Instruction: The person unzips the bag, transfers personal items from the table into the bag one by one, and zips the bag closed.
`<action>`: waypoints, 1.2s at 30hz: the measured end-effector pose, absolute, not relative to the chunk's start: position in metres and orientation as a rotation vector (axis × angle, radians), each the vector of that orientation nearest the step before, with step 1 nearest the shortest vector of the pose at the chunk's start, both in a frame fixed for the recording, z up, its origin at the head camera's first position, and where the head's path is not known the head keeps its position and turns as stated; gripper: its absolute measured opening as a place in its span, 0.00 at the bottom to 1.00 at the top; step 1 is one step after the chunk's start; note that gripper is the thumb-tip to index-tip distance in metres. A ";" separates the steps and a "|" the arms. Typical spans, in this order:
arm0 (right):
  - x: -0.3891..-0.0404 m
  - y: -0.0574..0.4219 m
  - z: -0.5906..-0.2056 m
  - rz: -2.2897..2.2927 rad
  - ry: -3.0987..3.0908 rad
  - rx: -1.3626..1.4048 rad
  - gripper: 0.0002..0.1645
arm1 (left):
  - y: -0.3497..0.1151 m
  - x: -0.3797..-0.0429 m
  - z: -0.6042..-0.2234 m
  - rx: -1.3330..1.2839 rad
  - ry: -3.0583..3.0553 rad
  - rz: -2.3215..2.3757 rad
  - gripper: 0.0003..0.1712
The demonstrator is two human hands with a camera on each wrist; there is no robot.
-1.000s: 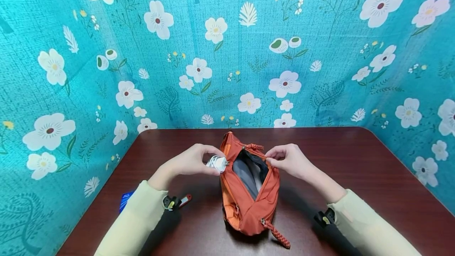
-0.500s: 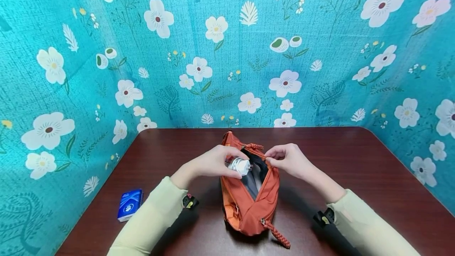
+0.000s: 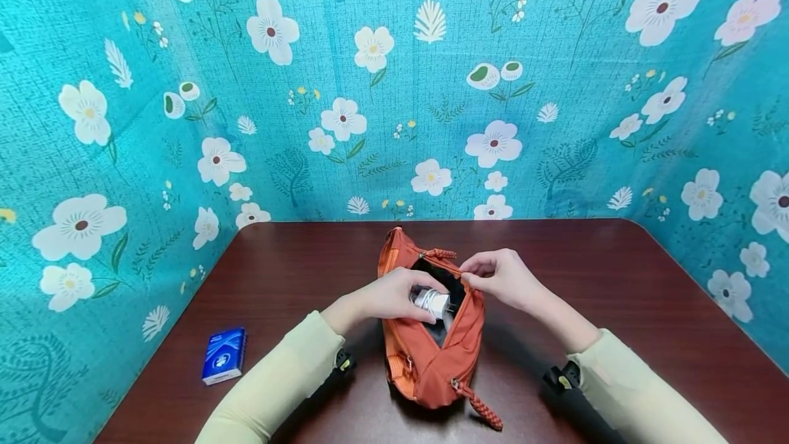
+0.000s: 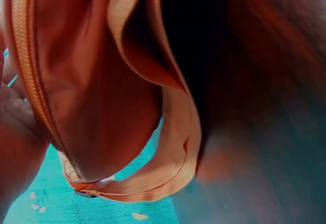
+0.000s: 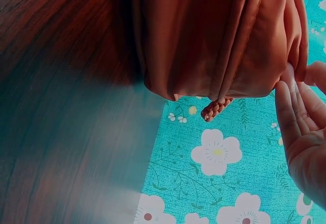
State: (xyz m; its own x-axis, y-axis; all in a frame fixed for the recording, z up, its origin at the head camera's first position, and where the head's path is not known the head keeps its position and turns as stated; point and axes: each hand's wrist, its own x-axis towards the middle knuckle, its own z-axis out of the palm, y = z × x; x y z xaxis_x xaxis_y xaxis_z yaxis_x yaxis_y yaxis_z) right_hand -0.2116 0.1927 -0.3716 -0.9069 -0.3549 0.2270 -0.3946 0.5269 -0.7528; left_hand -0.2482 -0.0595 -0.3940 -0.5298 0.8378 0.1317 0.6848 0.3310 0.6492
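Observation:
A rust-orange zipped bag (image 3: 446, 379) lies on the table with its top unzipped, dark lining showing inside. My left hand (image 3: 394, 295) holds a white plug charger (image 3: 436, 303) with its cable coiled around it, thumb and fingers on either side, in the mouth of the bag. The charger's metal prongs point to the right. On the opposite side, my right hand (image 3: 502, 279) pinches the opening's edge; the right wrist view shows its fingers (image 5: 290, 114) gripping the fabric. In the left wrist view the bag's side and zipper hide the charger.
A blue packet (image 3: 223, 356) sits on the dark wood table (image 3: 592, 259) to the left of my sleeve. A braided zipper pull (image 3: 481, 410) hangs off the bag's near end, and an orange strap (image 4: 175, 147) loops along its left side. Flowered turquoise cloth (image 3: 394, 122) surrounds the table.
My left hand has moved right with the charger, from beside the bag into its opening. The blue packet is uncovered; a small red item is now hidden by the arm. My right hand stays put.

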 end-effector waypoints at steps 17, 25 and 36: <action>-0.210 0.190 -0.369 1.356 -2.710 0.670 0.05 | -0.070 -0.246 -0.393 1.360 2.483 0.882 0.31; -0.211 0.191 -0.372 1.386 -2.713 0.658 0.05 | -0.086 -0.243 -0.383 1.345 2.470 1.018 0.29; -0.213 0.192 -0.374 1.395 -2.709 0.674 0.05 | -0.136 -0.233 -0.363 1.305 2.567 1.185 0.18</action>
